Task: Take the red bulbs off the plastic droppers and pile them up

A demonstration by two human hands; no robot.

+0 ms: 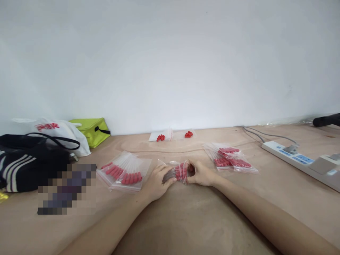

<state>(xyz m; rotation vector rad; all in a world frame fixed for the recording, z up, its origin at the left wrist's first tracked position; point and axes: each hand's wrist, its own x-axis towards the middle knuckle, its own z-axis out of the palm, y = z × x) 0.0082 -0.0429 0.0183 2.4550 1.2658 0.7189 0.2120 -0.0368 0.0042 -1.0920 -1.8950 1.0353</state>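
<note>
Pinching the left end of a clear plastic bag packed with slim red-ended pieces point(181, 172), the person's left hand point(156, 181) has its thumb below and its fingers above. The right hand point(200, 172) curls thumb and fingertips around the bag's right end. This bag lies at the centre of the frame, over a pale brown wooden tabletop point(170, 223). Left of it fan similar flat clear bags with red-ended contents point(132, 178); to the right, more clear bags of red pieces point(230, 160) overlap. Two small clear bags with short red pieces point(160, 137) lie at upper centre, near the wall. A white power strip with blue sockets point(300, 160) runs along the right edge.
</note>
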